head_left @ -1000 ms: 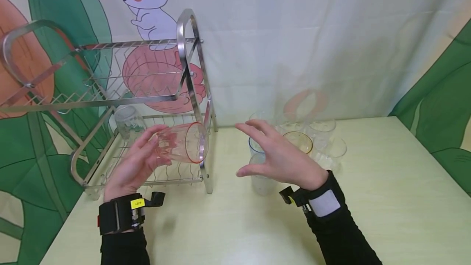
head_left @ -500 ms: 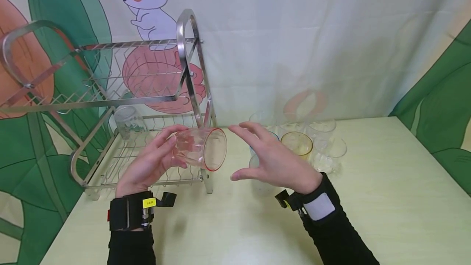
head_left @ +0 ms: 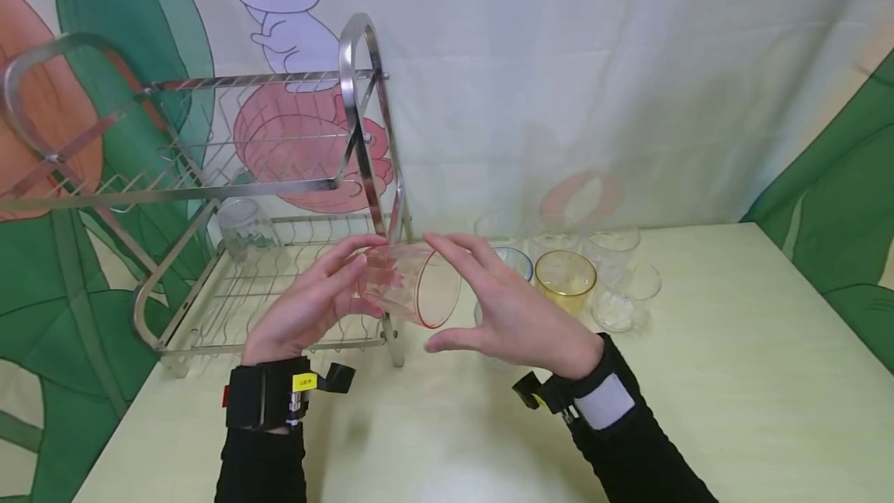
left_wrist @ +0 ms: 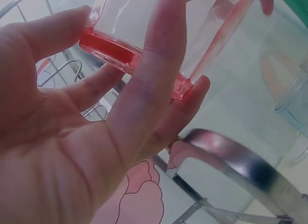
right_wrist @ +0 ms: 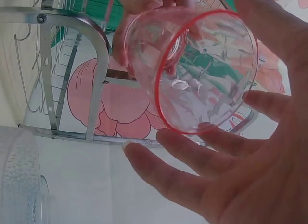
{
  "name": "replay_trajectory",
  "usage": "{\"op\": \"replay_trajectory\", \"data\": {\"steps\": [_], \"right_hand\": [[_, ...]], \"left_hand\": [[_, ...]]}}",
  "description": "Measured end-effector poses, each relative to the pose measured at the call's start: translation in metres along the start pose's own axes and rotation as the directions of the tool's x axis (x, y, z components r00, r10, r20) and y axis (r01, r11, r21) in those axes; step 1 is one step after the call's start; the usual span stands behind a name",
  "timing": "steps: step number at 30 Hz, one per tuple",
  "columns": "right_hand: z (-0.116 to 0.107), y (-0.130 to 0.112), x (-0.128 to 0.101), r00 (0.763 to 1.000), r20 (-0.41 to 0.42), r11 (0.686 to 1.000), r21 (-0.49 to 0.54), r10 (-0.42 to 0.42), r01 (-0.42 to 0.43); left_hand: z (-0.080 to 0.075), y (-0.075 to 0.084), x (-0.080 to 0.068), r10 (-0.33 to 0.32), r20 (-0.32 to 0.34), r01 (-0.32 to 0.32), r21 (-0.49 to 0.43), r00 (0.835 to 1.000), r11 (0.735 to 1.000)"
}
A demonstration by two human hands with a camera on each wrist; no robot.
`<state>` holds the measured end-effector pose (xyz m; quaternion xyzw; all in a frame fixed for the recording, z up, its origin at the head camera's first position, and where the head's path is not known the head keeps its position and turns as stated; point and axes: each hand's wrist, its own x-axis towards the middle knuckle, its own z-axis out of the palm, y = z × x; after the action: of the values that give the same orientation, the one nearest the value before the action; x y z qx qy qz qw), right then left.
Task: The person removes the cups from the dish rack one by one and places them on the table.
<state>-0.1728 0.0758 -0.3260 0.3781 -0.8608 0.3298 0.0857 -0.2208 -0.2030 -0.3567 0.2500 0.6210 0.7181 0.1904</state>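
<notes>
My left hand point(head_left: 314, 301) grips a clear pinkish drinking glass point(head_left: 408, 286) around its base end, holding it sideways in front of the rack. The glass's red rim point(right_wrist: 161, 84) and open mouth face my right hand point(head_left: 520, 313). In the left wrist view, the fingers curl round the thick red base point(left_wrist: 110, 49). My right hand is spread around the rim end, thumb below and fingers above in the head view, its fingers extended. In the right wrist view some fingertips lie close to the rim; whether they touch it I cannot tell.
A two-tier metal dish rack point(head_left: 279, 191) stands at the left, with a clear glass point(head_left: 244, 231) on its lower tier. Behind my right hand are a yellow glass point(head_left: 567, 286), a blue-rimmed glass point(head_left: 515, 258) and several clear glasses point(head_left: 625, 297) on the table point(head_left: 419, 441).
My left hand has carried the red-rimmed glass rightward, away from the rack, and its mouth has come up to the right hand. The right hand has shifted slightly left.
</notes>
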Motion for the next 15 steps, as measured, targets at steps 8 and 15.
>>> {"op": "replay_trajectory", "data": {"steps": [8, 15], "right_hand": [[0.001, -0.002, 0.001, 1.0, -0.011, 0.999, -0.018, 0.026, -0.026], [0.002, -0.001, 0.002, 0.999, -0.055, 1.0, 0.001, -0.001, 0.001]], "left_hand": [[0.009, -0.001, 0.007, -0.046, 0.018, 0.046, -0.032, 0.999, 0.998], [0.017, 0.001, 0.009, -0.067, 0.003, 0.068, -0.038, 0.998, 0.997]]}}
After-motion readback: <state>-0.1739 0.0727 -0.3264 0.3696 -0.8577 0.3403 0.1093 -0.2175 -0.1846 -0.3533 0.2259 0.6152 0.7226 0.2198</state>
